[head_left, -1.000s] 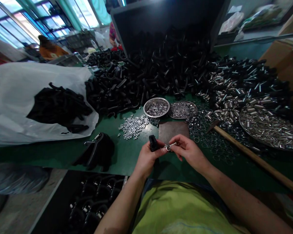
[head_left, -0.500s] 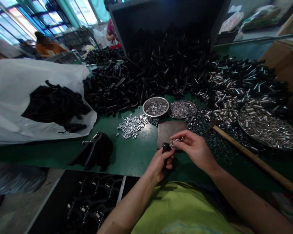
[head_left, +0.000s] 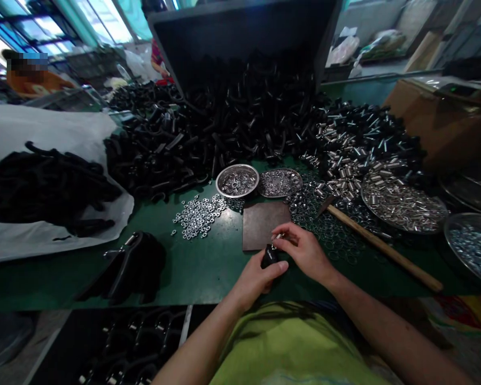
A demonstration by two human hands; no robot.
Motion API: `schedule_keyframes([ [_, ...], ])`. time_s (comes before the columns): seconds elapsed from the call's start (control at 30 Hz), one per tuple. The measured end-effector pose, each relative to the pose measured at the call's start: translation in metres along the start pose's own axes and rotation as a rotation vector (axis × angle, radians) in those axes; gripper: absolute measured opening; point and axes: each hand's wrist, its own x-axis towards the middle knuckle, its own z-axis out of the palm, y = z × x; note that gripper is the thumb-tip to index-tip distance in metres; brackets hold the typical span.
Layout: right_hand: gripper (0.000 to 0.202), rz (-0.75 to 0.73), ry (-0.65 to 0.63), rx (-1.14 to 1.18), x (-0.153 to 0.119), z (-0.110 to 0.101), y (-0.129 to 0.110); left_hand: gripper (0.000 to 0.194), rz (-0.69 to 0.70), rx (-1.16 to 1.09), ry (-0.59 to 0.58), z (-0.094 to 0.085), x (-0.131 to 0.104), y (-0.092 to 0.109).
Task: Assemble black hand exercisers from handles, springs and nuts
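Jutting from left hand (head_left: 255, 279), black part (head_left: 269, 258), spring (head_left: 279, 236) in right hand (head_left: 305, 252)

One left hand (head_left: 257, 277), one right hand (head_left: 305, 252), one held black part (head_left: 269, 258), one hammer (head_left: 385, 246), one metal plate (head_left: 261, 224)

A workshop: hammer (head_left: 385, 247), heaped black parts (head_left: 228, 120), loose metal nuts (head_left: 198, 216).

We are keeping our left hand (head_left: 260, 276) curled, thumb outstretched, and pinching with our right hand (head_left: 303, 250) just beside it, bare forearms (head_left: 379, 317) converging.
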Motion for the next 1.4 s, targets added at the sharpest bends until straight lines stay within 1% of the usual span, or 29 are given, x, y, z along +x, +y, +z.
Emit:
schedule_keyframes([
  [0.03, 0.017, -0.008, 0.008, -0.065, 0.0, -0.008, 0.008, 0.04, -0.009, -0.042, -0.054, -0.001, -0.002, 0.0],
  [0.07, 0.016, -0.023, 0.034, -0.182, 0.001, -0.017, 0.016, 0.039, -0.009, -0.089, -0.096, -0.003, -0.003, 0.0],
  [0.1, 0.013, -0.038, 0.072, -0.339, 0.001, -0.027, 0.025, 0.037, 0.0, -0.131, -0.115, -0.005, -0.003, 0.0],
  [0.17, 0.006, -0.066, 0.136, -0.681, 0.002, -0.045, 0.04, 0.034, 0.048, -0.154, -0.076, -0.008, -0.002, -0.001],
  [0.2, 0.003, -0.075, 0.138, -0.811, 0.003, -0.051, 0.047, 0.033, 0.082, -0.14, -0.034, -0.009, -0.001, -0.001],
  [0.23, 0.003, -0.08, 0.126, -0.89, 0.003, -0.055, 0.051, 0.033, 0.115, -0.121, 0.008, -0.01, 0.001, -0.001],
  [0.27, 0.005, -0.087, 0.118, -0.915, 0.003, -0.057, 0.054, 0.032, 0.14, -0.103, 0.046, -0.011, 0.004, 0.0],
  [0.3, 0.007, -0.104, 0.12, -0.89, 0.003, -0.057, 0.053, 0.032, 0.154, -0.09, 0.074, -0.011, 0.006, 0.0],
  [0.37, 0.008, -0.135, 0.121, -0.697, 0.002, -0.05, 0.046, 0.034, 0.154, -0.089, 0.108, -0.01, 0.011, 0.002],
  [0.4, 0.006, -0.134, 0.094, -0.545, 0.001, -0.045, 0.039, 0.035, 0.145, -0.096, 0.118, -0.009, 0.013, 0.004],
  [0.47, 0.009, -0.103, -0.009, -0.238, -0.001, -0.032, 0.021, 0.038, 0.127, -0.123, 0.121, -0.005, 0.015, 0.007],
  [0.5, 0.01, -0.085, -0.055, -0.141, -0.002, -0.025, 0.011, 0.04, 0.118, -0.14, 0.115, -0.003, 0.016, 0.008],
  [0.53, 0.01, -0.074, -0.085, -0.1, -0.003, -0.018, 0.002, 0.043, 0.109, -0.157, 0.104, 0.0, 0.016, 0.01],
  [0.57, 0.01, -0.072, -0.096, -0.107, -0.004, -0.012, -0.005, 0.046, 0.098, -0.171, 0.093, 0.003, 0.017, 0.011],
  [0.67, 0.007, -0.081, -0.075, -0.261, -0.003, 0.001, -0.019, 0.053, 0.07, -0.177, 0.092, 0.009, 0.017, 0.011],
  [0.77, 0.011, -0.083, -0.043, -0.378, -0.002, 0.007, -0.022, 0.05, 0.093, -0.116, 0.109, 0.01, 0.017, 0.009],
  [0.83, 0.016, -0.087, -0.045, -0.391, -0.003, 0.008, -0.021, 0.047, 0.128, -0.032, 0.137, 0.008, 0.018, 0.007],
  [0.9, 0.02, -0.095, -0.098, -0.327, -0.001, 0.007, -0.018, 0.045, 0.15, 0.064, 0.175, 0.005, 0.017, 0.007],
  [0.93, 0.021, -0.1, -0.163, -0.287, 0.003, 0.004, -0.017, 0.044, 0.149, 0.098, 0.18, 0.003, 0.017, 0.008],
  [0.97, 0.024, -0.103, -0.25, -0.274, 0.009, 0.0, -0.014, 0.044, 0.133, 0.11, 0.171, 0.002, 0.017, 0.009],
  [1.0, 0.027, -0.102, -0.325, -0.327, 0.02, -0.007, -0.011, 0.044, 0.102, 0.1, 0.143, 0.001, 0.016, 0.011],
  [1.07, 0.034, -0.083, -0.395, -0.594, 0.052, -0.028, -0.005, 0.044, 0.019, 0.034, 0.063, 0.0, 0.015, 0.014],
  [1.1, 0.032, -0.057, -0.283, -0.83, 0.072, -0.041, -0.001, 0.044, -0.018, -0.006, 0.032, 0.0, 0.015, 0.015],
  [1.17, 0.027, -0.001, -0.091, -0.989, 0.117, -0.072, 0.007, 0.045, -0.062, -0.074, 0.016, -0.001, 0.016, 0.016],
  [1.23, 0.03, 0.051, 0.041, -1.108, 0.158, -0.101, 0.016, 0.047, -0.061, -0.126, 0.04, -0.003, 0.017, 0.015],
  [1.3, 0.028, 0.092, 0.102, -1.207, 0.189, -0.121, 0.025, 0.048, -0.042, -0.172, 0.074, -0.004, 0.02, 0.015],
  [1.33, 0.027, 0.108, 0.115, -1.248, 0.2, -0.127, 0.029, 0.05, -0.032, -0.196, 0.09, -0.005, 0.021, 0.015],
  [1.4, 0.024, 0.131, 0.125, -1.313, 0.213, -0.13, 0.038, 0.055, -0.02, -0.252, 0.117, -0.007, 0.025, 0.015],
])
